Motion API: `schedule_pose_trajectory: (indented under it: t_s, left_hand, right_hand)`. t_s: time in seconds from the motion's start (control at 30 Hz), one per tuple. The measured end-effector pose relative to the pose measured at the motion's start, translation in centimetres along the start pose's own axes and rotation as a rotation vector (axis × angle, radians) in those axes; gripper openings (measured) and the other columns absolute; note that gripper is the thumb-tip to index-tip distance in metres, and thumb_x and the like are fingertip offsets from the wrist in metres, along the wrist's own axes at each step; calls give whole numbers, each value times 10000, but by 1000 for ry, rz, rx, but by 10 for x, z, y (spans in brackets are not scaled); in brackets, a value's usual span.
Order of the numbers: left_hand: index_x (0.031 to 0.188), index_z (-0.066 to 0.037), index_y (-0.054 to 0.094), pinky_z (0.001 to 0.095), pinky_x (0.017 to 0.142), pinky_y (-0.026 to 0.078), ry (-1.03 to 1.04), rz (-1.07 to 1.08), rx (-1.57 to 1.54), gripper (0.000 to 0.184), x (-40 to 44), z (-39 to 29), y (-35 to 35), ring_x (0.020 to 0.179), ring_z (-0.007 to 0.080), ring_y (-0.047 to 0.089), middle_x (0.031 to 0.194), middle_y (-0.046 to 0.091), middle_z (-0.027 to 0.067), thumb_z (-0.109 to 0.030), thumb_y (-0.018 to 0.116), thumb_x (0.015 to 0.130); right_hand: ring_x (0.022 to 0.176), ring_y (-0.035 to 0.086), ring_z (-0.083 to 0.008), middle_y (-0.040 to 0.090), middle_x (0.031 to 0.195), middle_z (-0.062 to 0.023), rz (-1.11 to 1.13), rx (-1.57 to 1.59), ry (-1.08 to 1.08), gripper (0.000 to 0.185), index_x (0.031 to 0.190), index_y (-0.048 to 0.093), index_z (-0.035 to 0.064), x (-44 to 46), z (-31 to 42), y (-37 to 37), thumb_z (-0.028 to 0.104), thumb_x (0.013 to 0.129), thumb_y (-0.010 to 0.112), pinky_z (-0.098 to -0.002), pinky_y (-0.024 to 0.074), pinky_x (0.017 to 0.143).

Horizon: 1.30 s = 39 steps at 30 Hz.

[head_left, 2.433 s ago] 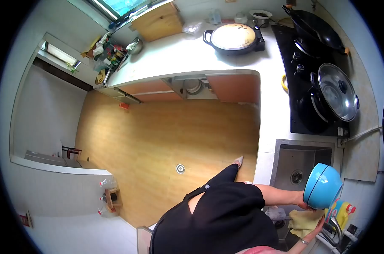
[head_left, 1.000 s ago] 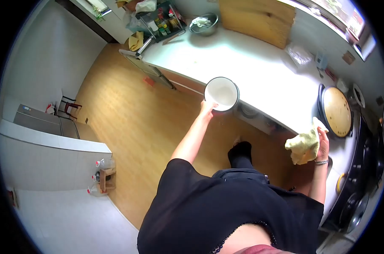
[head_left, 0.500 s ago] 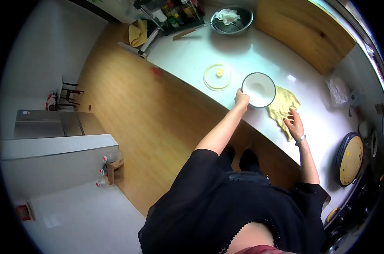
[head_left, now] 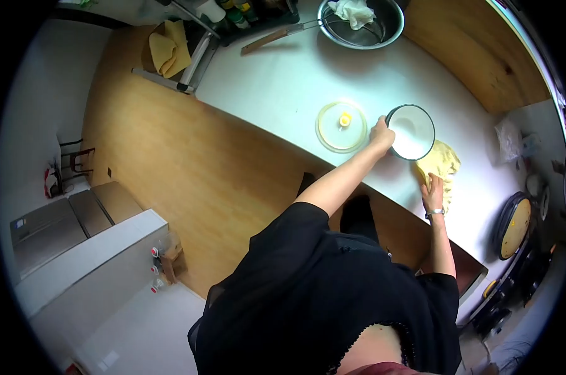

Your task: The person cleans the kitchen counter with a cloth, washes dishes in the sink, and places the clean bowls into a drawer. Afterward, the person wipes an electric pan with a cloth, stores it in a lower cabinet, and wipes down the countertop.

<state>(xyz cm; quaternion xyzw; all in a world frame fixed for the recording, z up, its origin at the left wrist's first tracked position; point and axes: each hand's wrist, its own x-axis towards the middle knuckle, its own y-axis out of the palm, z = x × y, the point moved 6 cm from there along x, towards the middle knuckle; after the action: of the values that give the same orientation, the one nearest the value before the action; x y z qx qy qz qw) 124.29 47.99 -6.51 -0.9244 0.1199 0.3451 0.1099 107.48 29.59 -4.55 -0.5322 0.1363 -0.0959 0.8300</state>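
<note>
A white bowl with a dark rim [head_left: 412, 132] is in my left hand [head_left: 382, 135], whose fingers grip it at its left side. The bowl is over the white counter, partly over a yellow cloth [head_left: 441, 164]. My right hand [head_left: 432, 192] lies on the lower part of that cloth, with its fingers spread over it. To the left of the bowl, a round clear lid with a yellow-centred knob [head_left: 342, 127] rests on the counter.
A metal bowl [head_left: 392, 25] with a strainer and white cloth stands at the back, near a wooden board [head_left: 476, 53]. A rack of bottles [head_left: 258, 22] is at the upper left. An electric pan [head_left: 515, 226] sits at the right.
My view has turned from the sink to the counter. The white bowl has come over the counter beside the lid. The yellow cloth, earlier in my right hand, now lies on the counter under that hand.
</note>
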Motion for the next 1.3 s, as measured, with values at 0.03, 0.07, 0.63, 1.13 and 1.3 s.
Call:
schedule_pose_trajectory:
  t_s: [0.03,0.07,0.63,1.13,1.3]
  left_hand:
    - [1128,-76,411,386,825,402,31,-5,20,448,1,-9,-5,975,343,494,1033,520,203,8,388,688]
    - [1128,-76,411,386,825,402,45,5,24,448,6,-13,-7,975,343,494,1033,520,203,8,388,688]
    - [1312,-121,142,552,859,292,695,-115,1148,1070,-6,-8,-99,1201,421,143,1298,127,280,-348,770,475]
    - [1314,-127,146,519,924,219,459,41,1175,1036,17,-26,-115,1203,405,144,1306,112,254,-388,750,514]
    - [1152,-28,376,403,766,423,141,-138,-261,586,120,-72,-182,888,253,511,1008,508,145,-282,646,699]
  right_hand:
    - [987,421,-326,438,1046,-186,8,-23,29,438,1084,435,17,4,-1,3,55,670,571,-377,366,835]
    - [987,421,-326,438,1046,-186,-8,-25,36,438,1084,435,17,9,7,0,55,670,571,-377,366,835]
    - [1225,-47,-436,-89,1362,-174,187,-425,459,649,1330,22,224,36,-22,48,332,825,414,-677,200,818]
    - [1224,-67,-437,-108,1360,-174,233,-389,473,673,1331,16,205,39,-10,40,328,818,433,-674,183,831]
    - [1225,-65,-433,-110,1360,-174,259,-396,500,673,1331,14,208,42,-6,37,332,818,431,-666,194,839]
